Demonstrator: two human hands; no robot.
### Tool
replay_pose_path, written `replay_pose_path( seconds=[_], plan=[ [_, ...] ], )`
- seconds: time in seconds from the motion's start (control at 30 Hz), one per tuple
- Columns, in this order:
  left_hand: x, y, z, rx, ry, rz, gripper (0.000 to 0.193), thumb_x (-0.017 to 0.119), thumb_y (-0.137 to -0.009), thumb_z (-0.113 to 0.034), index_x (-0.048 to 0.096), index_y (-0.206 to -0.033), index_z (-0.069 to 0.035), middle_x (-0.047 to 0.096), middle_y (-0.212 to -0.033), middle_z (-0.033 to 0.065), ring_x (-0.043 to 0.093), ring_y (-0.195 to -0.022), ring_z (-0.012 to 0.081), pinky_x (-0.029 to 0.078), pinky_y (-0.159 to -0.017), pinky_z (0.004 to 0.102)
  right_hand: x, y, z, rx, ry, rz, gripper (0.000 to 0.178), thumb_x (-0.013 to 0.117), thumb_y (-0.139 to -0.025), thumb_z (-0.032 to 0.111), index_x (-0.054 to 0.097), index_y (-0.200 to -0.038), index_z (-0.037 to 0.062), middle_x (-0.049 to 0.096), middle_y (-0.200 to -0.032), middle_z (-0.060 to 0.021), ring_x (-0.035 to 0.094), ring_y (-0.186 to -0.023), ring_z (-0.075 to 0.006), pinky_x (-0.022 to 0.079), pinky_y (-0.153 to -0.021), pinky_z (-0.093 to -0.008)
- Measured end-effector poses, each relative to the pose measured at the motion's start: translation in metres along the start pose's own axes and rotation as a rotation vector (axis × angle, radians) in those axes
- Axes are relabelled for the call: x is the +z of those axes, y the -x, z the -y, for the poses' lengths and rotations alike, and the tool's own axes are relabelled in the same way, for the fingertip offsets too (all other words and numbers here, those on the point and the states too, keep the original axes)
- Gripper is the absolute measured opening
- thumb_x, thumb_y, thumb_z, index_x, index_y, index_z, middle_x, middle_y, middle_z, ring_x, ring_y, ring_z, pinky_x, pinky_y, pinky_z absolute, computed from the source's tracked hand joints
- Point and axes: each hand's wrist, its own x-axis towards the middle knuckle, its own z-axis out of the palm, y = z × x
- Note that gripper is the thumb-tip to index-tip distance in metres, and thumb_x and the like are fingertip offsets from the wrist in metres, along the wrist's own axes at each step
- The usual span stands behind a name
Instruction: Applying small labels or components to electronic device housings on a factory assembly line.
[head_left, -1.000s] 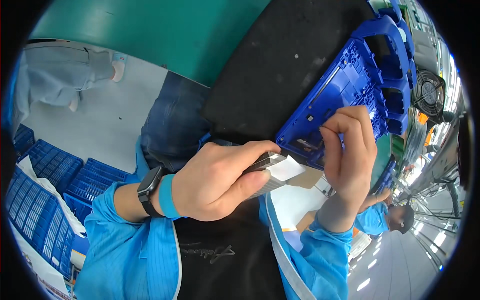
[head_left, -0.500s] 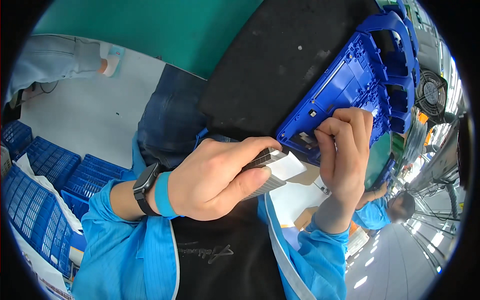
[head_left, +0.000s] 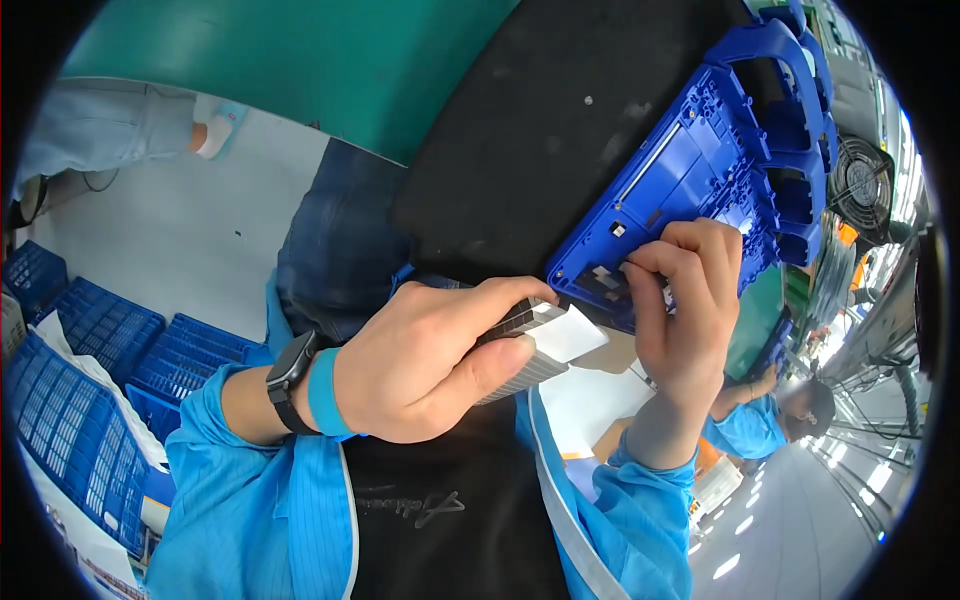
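Observation:
My left hand (head_left: 420,360), with a black watch and a blue band at the wrist, is closed on a sheet of dark adhesive pads (head_left: 528,378). The sheet is split into narrow strips, and a white backing flap (head_left: 574,335) sticks out past the thumb. My right hand (head_left: 690,295) reaches into a blue plastic housing (head_left: 650,185), thumb and forefinger pinched together close to its inner face. Whatever sits between those fingertips is hidden. Small light patches (head_left: 605,277) show on the housing beside them. The housing stands tilted, with ribs and posts inside.
A black mat (head_left: 520,150) lies on the green tabletop (head_left: 300,60). More blue frames (head_left: 795,130) stand behind the housing, near a round fan (head_left: 862,188). Blue crates (head_left: 75,430) are at the lower left. One person's leg (head_left: 110,130) shows upper left; a co-worker's sleeve (head_left: 745,430) is at right.
The view has shifted slightly. My right fingertips have moved a little at the housing, and more of the light patches beside them shows. My left hand keeps the pad sheet as before.

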Motion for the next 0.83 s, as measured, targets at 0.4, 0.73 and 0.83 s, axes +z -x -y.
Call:
replay_pose_path(
  seconds=[0.4,0.73,0.83],
  plan=[
    [-0.026,0.022,-0.033,-0.032,0.067,-0.613,0.049,0.056,-0.096,-0.039,0.055,-0.114,0.007,0.066,-0.095,0.0088,0.063,-0.087,0.0143,0.046,-0.076,0.0248,-0.042,0.108,-0.086,0.584,-0.180,-0.825,0.021,0.060,-0.097,0.009,0.059,-0.112,-0.0060,0.062,-0.111,-0.0097,0.056,-0.099,-0.0130,0.045,-0.088,-0.0277],
    [-0.036,-0.042,-0.055,0.052,-0.096,-0.345,0.062,0.043,-0.102,-0.020,0.021,-0.149,0.014,0.046,-0.144,0.0177,0.046,-0.129,0.0209,0.025,-0.113,0.0316,0.006,0.107,-0.061,0.934,-0.732,-0.864,0.041,0.055,-0.102,0.025,0.054,-0.127,-0.0068,0.062,-0.117,-0.0136,0.057,-0.107,-0.0192,0.043,-0.097,-0.0320],
    [-0.027,-0.052,-0.060,0.189,-0.122,-0.355,0.067,0.046,-0.102,-0.027,0.021,-0.149,0.014,0.047,-0.142,0.0174,0.046,-0.128,0.0197,0.025,-0.113,0.0299,0.005,0.107,-0.065,0.897,-0.556,-0.721,0.048,0.066,-0.095,0.028,0.053,-0.130,-0.0017,0.061,-0.116,-0.0113,0.053,-0.111,-0.0197,0.043,-0.097,-0.0323]
  ],
)
